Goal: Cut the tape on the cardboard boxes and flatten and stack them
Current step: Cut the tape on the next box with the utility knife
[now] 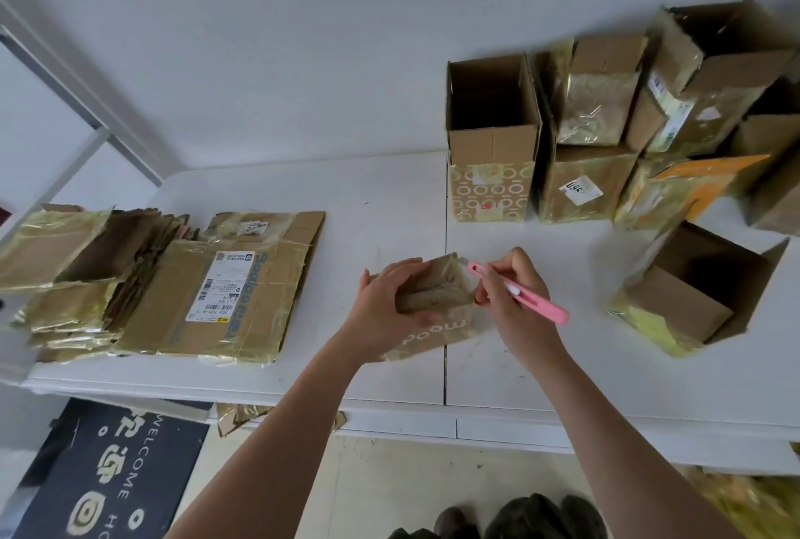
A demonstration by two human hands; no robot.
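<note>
— Where are you with this one?

— The small box point(437, 304) sits on the table point(389, 200) right in front of me, between the flat stack point(173, 287) on my left and the uncut boxes point(606, 127) at the back right. My left hand point(389, 300) is curled round its near side, thumb and fingers clamping it so it can't slide. My right hand point(511, 291) grips the pink knife point(519, 291) like a pen, tip at the box's top far corner.

— Is the blade through the tape yet?

— Hard to say; the tip is small and half lost against the cardboard, so I'd only guess it is touching the edge.

— How do you mean to cut?

— Shallow and along the seam, I think, letting the tape part rather than sawing the board. I'd draw the knife away from my left fingers point(415, 274), which lie close to the line, and keep that hand low on the wall. The tape is glossy and wrinkled, so the blade could skate; light pressure, short strokes.

— And after?

— Press it flat, then onto the stack.
</note>
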